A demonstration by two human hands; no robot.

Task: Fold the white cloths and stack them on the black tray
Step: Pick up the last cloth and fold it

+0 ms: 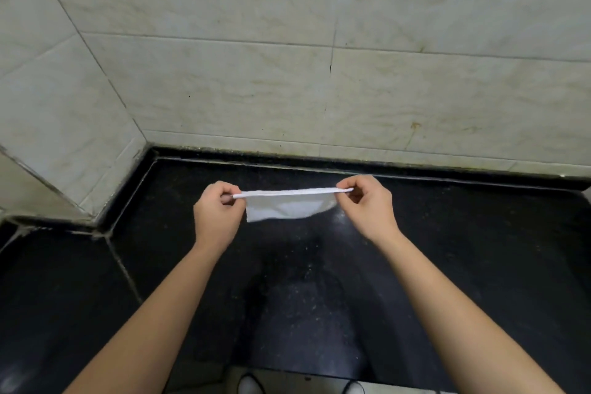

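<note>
Hanging in the air between the two hands, the white cloth (287, 206) is pulled taut along its top edge, which runs left to right as a thin white band. Below that edge the rest of the cloth droops in a short flap, its lower left corner square and its lower right side curving up toward the right end.

The left hand (217, 214) pinches the left end of the top edge, with thumb and forefinger curled tight on the fabric and the other fingers folded in toward the palm. The right hand (367, 205) pinches the right end the same way, and a small tip of cloth pokes out past its fingers (348, 183). Both grips are closed on the cloth, and neither hand touches anything else.

The cloth hangs over a black speckled countertop (479, 249), toward its far edge. Whether the lower flap touches the surface cannot be told. A wall of pale tiles (319, 73) rises beyond the counter and turns a corner at the left. At the near edge, below the counter, the toes of two shoes (249, 385) show on a light floor.
</note>
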